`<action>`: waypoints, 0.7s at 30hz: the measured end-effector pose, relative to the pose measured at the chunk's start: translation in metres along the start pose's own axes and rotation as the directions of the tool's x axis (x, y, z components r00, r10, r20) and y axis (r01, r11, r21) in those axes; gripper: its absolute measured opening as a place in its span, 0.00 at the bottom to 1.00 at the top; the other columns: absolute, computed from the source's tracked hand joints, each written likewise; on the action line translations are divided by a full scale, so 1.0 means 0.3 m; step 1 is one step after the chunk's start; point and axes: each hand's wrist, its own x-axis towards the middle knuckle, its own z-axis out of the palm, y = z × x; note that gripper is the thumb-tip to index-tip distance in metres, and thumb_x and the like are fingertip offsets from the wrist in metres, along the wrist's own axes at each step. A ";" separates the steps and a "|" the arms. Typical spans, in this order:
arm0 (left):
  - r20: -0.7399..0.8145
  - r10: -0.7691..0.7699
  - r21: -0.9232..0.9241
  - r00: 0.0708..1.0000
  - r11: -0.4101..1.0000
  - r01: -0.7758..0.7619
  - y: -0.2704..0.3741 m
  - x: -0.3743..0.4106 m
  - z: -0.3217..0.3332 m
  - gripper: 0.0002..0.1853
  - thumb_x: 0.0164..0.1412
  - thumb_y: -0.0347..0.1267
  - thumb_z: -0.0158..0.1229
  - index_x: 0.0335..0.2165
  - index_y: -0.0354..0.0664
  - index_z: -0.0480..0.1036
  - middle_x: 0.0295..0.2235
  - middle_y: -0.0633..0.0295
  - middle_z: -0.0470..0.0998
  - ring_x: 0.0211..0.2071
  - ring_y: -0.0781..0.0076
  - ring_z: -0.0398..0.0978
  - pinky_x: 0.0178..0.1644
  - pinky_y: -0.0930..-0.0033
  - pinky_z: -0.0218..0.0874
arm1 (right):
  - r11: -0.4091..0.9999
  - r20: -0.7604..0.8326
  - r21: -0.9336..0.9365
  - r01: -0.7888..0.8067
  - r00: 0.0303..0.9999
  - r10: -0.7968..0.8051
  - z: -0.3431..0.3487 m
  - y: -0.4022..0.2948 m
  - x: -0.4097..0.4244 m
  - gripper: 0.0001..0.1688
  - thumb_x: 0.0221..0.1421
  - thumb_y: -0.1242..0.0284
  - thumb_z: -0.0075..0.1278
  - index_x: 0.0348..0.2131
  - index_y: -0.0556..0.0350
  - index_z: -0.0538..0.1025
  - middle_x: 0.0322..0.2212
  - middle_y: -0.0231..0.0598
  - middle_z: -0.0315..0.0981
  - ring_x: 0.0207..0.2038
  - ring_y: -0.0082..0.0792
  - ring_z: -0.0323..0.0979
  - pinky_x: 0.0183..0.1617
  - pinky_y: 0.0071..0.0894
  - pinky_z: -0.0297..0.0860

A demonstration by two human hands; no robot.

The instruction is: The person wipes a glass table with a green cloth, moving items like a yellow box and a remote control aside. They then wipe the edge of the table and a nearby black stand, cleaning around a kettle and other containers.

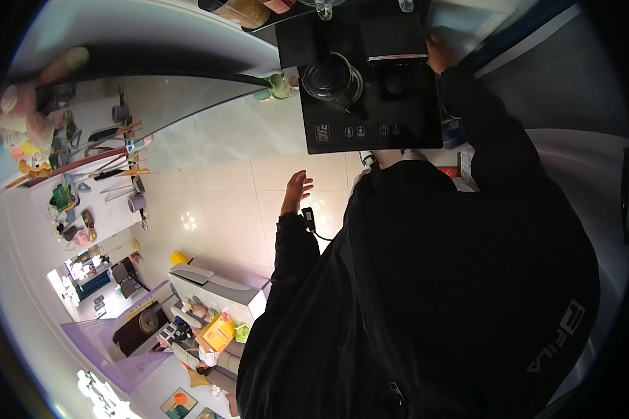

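A black glass-topped counter appliance [377,125] with printed symbols stands before me. On its left part sits a glass kettle with a black lid [333,78]. My right hand [440,55] is at the far right edge of this appliance, beside a thin metallic strip [398,57]; its fingertips are partly hidden, so its grip is unclear. My left hand [297,191] hangs over the tiled floor at the left, fingers apart, holding nothing. A small black device with a cable [308,219] lies by the left sleeve's cuff.
Jars [246,13] and glass cups [324,9] stand behind the appliance. Green items [279,86] are at its left side. A glossy dark panel [188,99] runs along the left. A white-and-grey cabinet [223,290] and a yellow box [218,332] stand farther off at lower left.
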 end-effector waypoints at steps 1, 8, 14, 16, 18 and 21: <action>-0.006 0.014 -0.001 1.000 1.000 -0.014 -0.003 -0.004 -0.001 0.28 0.71 0.47 0.45 0.63 0.48 0.62 0.52 0.54 0.77 0.53 0.55 0.75 0.57 0.47 0.63 | 1.000 0.026 -0.006 -0.010 1.000 0.010 -0.014 -0.010 0.000 0.31 0.72 0.66 0.43 0.69 0.40 0.56 0.72 0.37 0.39 0.63 0.56 0.61 0.60 0.62 0.72; -0.093 0.064 -0.008 0.994 0.998 -0.065 -0.019 -0.042 -0.089 0.28 0.70 0.46 0.47 0.62 0.47 0.65 0.49 0.55 0.78 0.48 0.58 0.77 0.52 0.51 0.65 | 0.981 -0.047 -0.158 0.111 0.992 -0.120 -0.022 -0.212 -0.054 0.23 0.71 0.65 0.44 0.62 0.40 0.69 0.64 0.45 0.60 0.55 0.56 0.68 0.52 0.61 0.74; -0.065 0.276 0.080 0.959 0.959 -0.270 0.097 0.103 -0.004 0.27 0.70 0.45 0.47 0.62 0.47 0.66 0.48 0.56 0.78 0.47 0.62 0.76 0.48 0.56 0.67 | 0.995 -0.424 -0.089 -0.052 0.906 0.010 0.202 -0.187 -0.179 0.16 0.68 0.65 0.47 0.51 0.48 0.77 0.44 0.49 0.76 0.38 0.50 0.75 0.38 0.52 0.72; -0.093 0.351 0.130 0.932 0.932 -0.338 0.113 0.148 0.016 0.27 0.70 0.44 0.48 0.62 0.47 0.66 0.46 0.57 0.78 0.45 0.64 0.76 0.43 0.59 0.68 | 0.997 -0.234 -0.057 0.049 0.970 -0.061 0.145 -0.251 -0.282 0.17 0.68 0.65 0.47 0.51 0.49 0.76 0.45 0.49 0.75 0.38 0.50 0.75 0.38 0.52 0.72; -0.082 0.420 0.244 0.904 0.888 -0.390 0.137 0.217 0.049 0.27 0.68 0.41 0.48 0.60 0.40 0.68 0.41 0.52 0.80 0.40 0.63 0.77 0.41 0.62 0.68 | 0.996 -0.164 -0.031 0.085 0.982 -0.089 0.088 -0.263 -0.347 0.17 0.68 0.65 0.47 0.51 0.49 0.76 0.45 0.48 0.75 0.38 0.51 0.75 0.38 0.52 0.72; -0.098 0.547 0.387 0.832 0.791 -0.474 0.141 0.316 0.058 0.27 0.65 0.39 0.48 0.57 0.33 0.70 0.43 0.41 0.80 0.45 0.48 0.79 0.49 0.56 0.69 | 0.992 -0.145 -0.006 0.126 0.981 -0.126 0.028 -0.283 -0.367 0.17 0.68 0.65 0.47 0.51 0.49 0.76 0.46 0.48 0.75 0.38 0.51 0.75 0.38 0.52 0.73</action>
